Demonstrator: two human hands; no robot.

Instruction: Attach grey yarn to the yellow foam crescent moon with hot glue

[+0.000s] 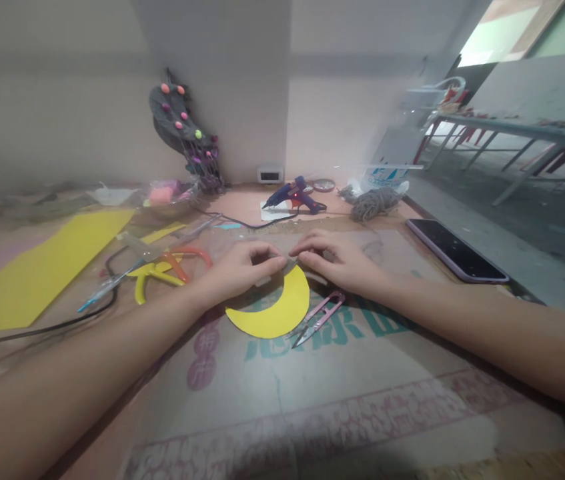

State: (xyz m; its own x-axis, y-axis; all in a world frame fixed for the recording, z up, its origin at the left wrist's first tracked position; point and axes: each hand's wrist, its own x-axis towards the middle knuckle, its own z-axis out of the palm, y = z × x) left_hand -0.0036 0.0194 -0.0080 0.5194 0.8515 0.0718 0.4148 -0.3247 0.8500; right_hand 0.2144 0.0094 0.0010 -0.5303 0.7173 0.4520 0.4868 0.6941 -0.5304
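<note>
A yellow crescent cutout lies on the printed cardboard in front of me, with its upper tip between my hands. My left hand pinches that tip with thumb and forefinger. From the other side my right hand closes thumb and fingers at the same tip, on a small grey bit that looks like yarn; the fingers partly hide it. Pink-handled thread snips rest just right of the crescent, blades toward me. Behind my right hand sits a bundle of grey yarn.
At the back, a blue glue gun stands on a white card. Scissors with orange and yellow handles, a blue-tipped pen and a yellow sheet lie left. A phone is right. A grey crescent decoration leans against the wall.
</note>
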